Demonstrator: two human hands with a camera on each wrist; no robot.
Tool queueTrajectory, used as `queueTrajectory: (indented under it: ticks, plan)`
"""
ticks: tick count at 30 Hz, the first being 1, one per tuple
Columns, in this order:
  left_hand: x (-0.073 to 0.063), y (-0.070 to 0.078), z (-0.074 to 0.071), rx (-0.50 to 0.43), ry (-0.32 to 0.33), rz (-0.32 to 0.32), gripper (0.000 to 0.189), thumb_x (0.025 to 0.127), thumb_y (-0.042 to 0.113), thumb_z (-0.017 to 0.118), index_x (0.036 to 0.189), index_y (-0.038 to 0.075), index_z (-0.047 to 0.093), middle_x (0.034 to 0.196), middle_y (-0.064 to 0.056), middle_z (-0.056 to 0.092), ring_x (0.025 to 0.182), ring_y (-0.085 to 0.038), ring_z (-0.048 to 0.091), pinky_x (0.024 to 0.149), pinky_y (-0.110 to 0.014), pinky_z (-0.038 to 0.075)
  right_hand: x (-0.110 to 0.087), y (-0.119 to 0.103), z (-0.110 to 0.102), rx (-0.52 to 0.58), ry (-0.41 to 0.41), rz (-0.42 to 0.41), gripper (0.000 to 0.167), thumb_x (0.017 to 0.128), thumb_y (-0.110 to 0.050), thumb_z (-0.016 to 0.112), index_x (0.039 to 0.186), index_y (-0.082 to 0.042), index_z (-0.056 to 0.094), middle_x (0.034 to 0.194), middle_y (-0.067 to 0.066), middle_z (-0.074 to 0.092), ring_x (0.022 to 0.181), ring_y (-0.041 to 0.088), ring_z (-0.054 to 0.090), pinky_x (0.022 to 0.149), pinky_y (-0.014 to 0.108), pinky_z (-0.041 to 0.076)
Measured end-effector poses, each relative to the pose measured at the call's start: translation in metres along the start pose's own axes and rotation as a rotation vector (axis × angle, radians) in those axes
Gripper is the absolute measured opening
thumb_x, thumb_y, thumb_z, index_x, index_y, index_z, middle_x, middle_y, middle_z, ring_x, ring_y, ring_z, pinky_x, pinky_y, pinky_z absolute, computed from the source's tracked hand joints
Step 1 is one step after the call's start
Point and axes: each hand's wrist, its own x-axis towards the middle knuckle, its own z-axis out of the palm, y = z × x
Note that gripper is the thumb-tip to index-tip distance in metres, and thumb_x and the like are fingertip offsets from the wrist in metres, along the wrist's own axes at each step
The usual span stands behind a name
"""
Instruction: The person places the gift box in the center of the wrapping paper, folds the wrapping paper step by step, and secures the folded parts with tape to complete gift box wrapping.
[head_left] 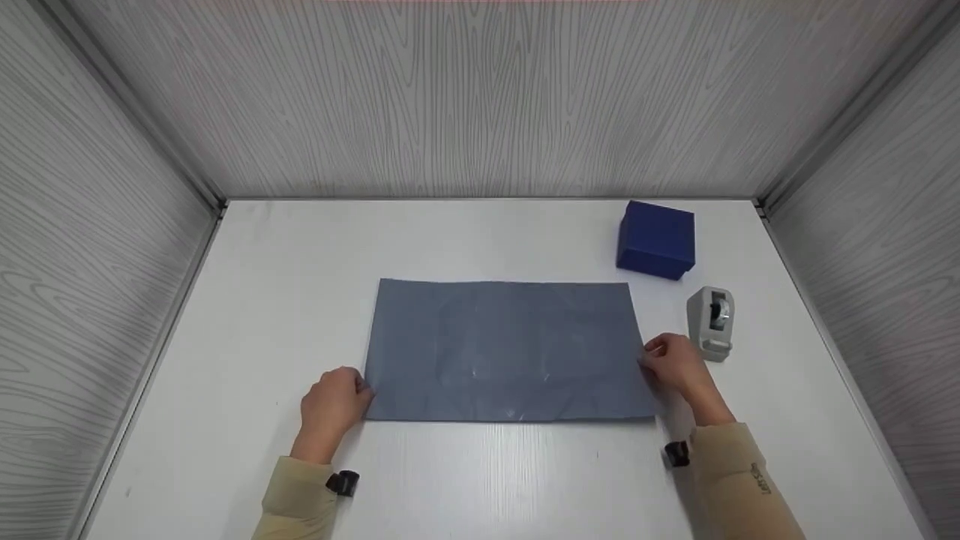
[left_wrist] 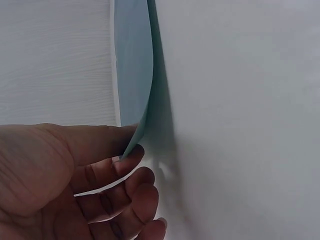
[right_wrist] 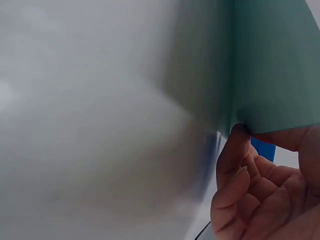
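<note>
A wide blue-grey sheet of paper with faint creases and shiny spots lies across the middle of the table. At its left edge, near the front corner, my left hand pinches it between thumb and index finger. The left wrist view shows the sheet's edge curving up from the table into that pinch, the other fingers loosely curled below. My right hand pinches the right edge partway up. In the right wrist view the sheet is lifted at the thumb and index fingertip.
A dark blue box stands at the back right of the white table. In front of it, close by my right hand, is a grey tape dispenser. Wood-grain panels wall the table at the back and both sides.
</note>
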Motion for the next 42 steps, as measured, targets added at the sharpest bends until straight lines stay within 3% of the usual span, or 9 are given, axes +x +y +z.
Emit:
queueTrajectory:
  ticks: [16,25,31,36,42]
  plan:
    - [-0.018,0.002,0.001,0.059,-0.057,0.009,0.016,0.082,0.008,0.068,0.069,0.004,0.059,0.059,-0.004,0.05,0.055,-0.019,0.048,0.047,-0.032,0.036,-0.014,0.007,0.002,-0.065,-0.006,-0.036,0.027,0.087,-0.006,0.067,0.109,0.007,0.061,0.092,0.016,0.063,0.082,0.027,0.059,0.07,0.042,0.048]
    - [-0.018,0.002,0.001,0.083,-0.067,0.0,0.014,0.08,0.01,0.073,0.073,0.003,0.063,0.062,-0.004,0.054,0.057,-0.02,0.051,0.048,-0.034,0.04,-0.014,0.011,0.006,-0.117,0.0,-0.088,0.027,0.085,-0.006,0.069,0.111,0.002,0.069,0.094,0.015,0.066,0.08,0.026,0.06,0.068,0.043,0.049]
    - [-0.018,0.004,0.002,0.075,-0.036,0.007,0.017,0.078,0.008,0.077,0.08,0.003,0.061,0.072,-0.006,0.054,0.064,-0.023,0.053,0.055,-0.04,0.046,-0.015,0.012,0.004,-0.157,0.001,-0.081,0.028,0.087,-0.007,0.067,0.114,-0.002,0.071,0.099,0.016,0.067,0.08,0.026,0.062,0.066,0.044,0.049]
    - [-0.017,0.005,0.003,0.072,-0.01,0.044,0.016,0.078,0.004,0.076,0.092,0.001,0.069,0.081,-0.007,0.056,0.072,-0.023,0.055,0.064,-0.043,0.051,-0.014,0.011,0.002,-0.175,-0.025,-0.088,0.027,0.089,-0.01,0.066,0.115,-0.003,0.07,0.099,0.017,0.066,0.079,0.025,0.061,0.065,0.043,0.049]
    - [-0.017,0.009,0.002,0.069,-0.007,0.048,0.022,0.079,0.006,0.076,0.099,-0.002,0.07,0.086,-0.01,0.062,0.077,-0.025,0.06,0.069,-0.046,0.053,-0.01,0.008,-0.005,-0.107,-0.055,-0.096,0.032,0.092,-0.017,0.065,0.119,0.0,0.068,0.098,0.016,0.066,0.078,0.023,0.061,0.064,0.037,0.05]
